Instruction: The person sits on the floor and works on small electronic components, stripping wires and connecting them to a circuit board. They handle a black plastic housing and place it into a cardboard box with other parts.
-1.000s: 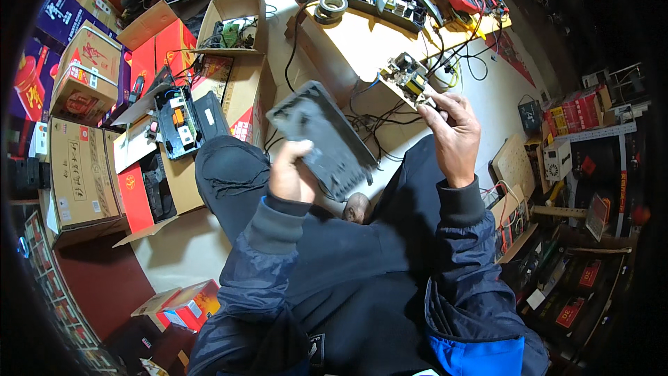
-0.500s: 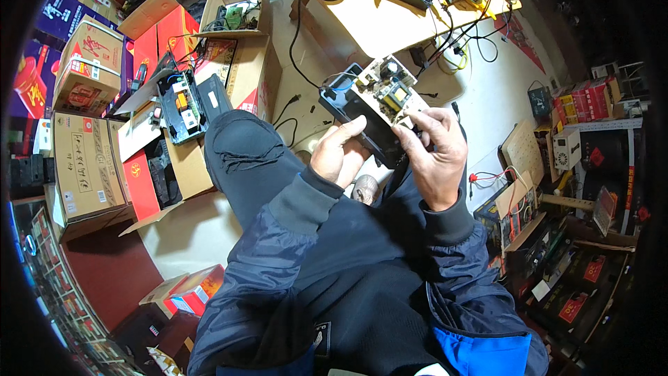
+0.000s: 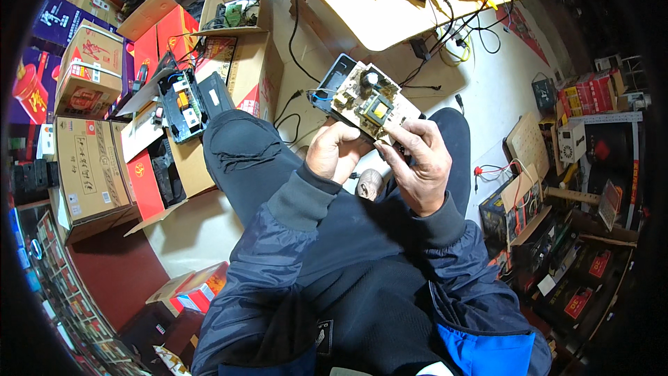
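Observation:
Above my lap I hold a circuit board (image 3: 356,101) with a transformer and a dark round capacitor on it. Behind and under it is a black plastic casing (image 3: 339,64), tilted the same way; a thin blue wire shows at their left edge. My left hand (image 3: 334,152) is closed round the casing's near end, thumb on top. At the board's near right corner, the fingers of my right hand (image 3: 419,160) are bent in a pinch on its edge. Their tips are partly hidden, as is how far the board sits inside the casing.
An opened black casing with a board (image 3: 182,106) rests on boxes by my left knee. A cardboard box of parts (image 3: 236,10) stands behind it. A wooden worktable (image 3: 376,24) with tape, cables and electronics is ahead. Boxed goods (image 3: 588,97) line the right side.
Both hands have brought the board and casing a little left and nearer. The board has turned slightly and covers more of the casing.

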The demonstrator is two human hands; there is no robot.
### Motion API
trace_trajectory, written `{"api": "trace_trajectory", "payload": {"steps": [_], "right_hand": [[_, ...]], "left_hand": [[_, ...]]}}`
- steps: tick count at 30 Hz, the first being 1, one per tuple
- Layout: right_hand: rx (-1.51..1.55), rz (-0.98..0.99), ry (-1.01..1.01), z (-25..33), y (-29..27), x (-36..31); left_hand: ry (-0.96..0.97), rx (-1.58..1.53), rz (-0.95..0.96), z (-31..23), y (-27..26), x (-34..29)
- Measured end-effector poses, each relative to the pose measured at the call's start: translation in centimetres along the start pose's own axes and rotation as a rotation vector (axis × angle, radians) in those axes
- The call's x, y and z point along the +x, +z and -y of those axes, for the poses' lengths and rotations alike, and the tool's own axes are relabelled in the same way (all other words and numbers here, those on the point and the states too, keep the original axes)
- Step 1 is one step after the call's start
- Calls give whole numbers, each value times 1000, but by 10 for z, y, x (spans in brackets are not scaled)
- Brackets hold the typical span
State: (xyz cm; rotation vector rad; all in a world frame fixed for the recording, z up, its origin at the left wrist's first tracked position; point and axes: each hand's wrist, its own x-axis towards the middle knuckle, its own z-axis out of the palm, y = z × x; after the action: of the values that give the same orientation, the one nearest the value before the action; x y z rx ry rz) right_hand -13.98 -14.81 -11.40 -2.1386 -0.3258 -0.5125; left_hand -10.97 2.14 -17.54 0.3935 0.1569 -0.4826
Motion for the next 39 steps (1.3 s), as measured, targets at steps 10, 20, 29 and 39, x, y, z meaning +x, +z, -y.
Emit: {"api": "trace_trajectory", "payload": {"steps": [10, 20, 29, 39], "right_hand": [[28, 23, -55, -5, -2, -9], [80, 11, 21, -2, -6, -8], [131, -105, 91, -13, -18, 16], [13, -121, -46, -31, -21, 72]], "left_hand": [[-6, 29, 37, 0, -1, 1], [-10, 64, 26, 0, 1, -1], [-87, 271, -248, 3, -12, 8], [126, 998, -190, 6, 8, -1]]}}
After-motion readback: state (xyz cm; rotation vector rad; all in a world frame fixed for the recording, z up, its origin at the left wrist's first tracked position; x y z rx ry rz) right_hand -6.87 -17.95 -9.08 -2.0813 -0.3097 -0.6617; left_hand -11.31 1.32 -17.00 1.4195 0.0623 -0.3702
